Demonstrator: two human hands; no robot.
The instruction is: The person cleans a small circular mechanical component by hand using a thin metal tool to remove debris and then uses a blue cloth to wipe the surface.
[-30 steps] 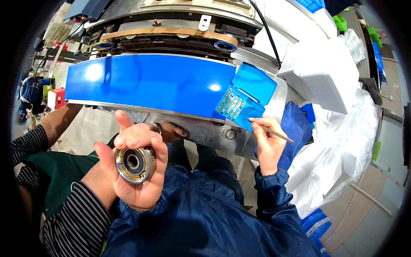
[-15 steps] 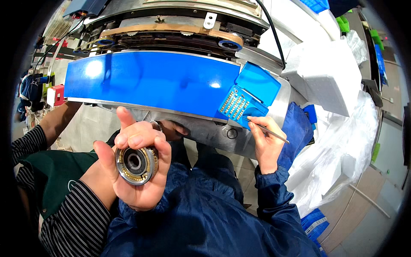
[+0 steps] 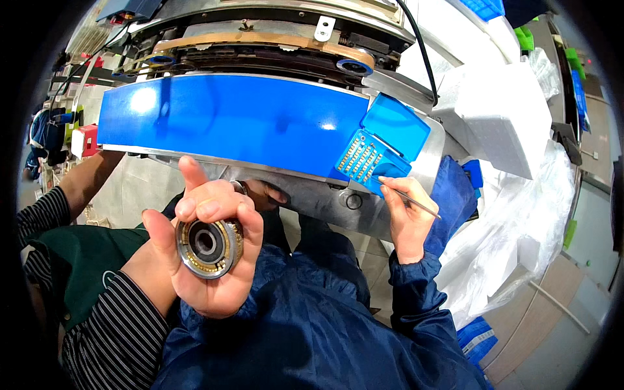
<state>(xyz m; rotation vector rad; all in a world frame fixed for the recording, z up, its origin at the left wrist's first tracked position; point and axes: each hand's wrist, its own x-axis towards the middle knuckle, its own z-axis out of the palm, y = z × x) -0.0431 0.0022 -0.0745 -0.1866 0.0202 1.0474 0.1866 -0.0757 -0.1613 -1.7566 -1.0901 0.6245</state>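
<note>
Right hand (image 3: pixel 411 213) at open blue case (image 3: pixel 398 127), gold-coloured pieces (image 3: pixel 357 158) inside

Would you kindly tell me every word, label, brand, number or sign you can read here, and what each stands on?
None can be read.
Metal wheel in the left hand: any marks too small.
Small brass pieces in the blue case: any marks too small.
Blue item at lower right: any print too small and blurred.
</note>
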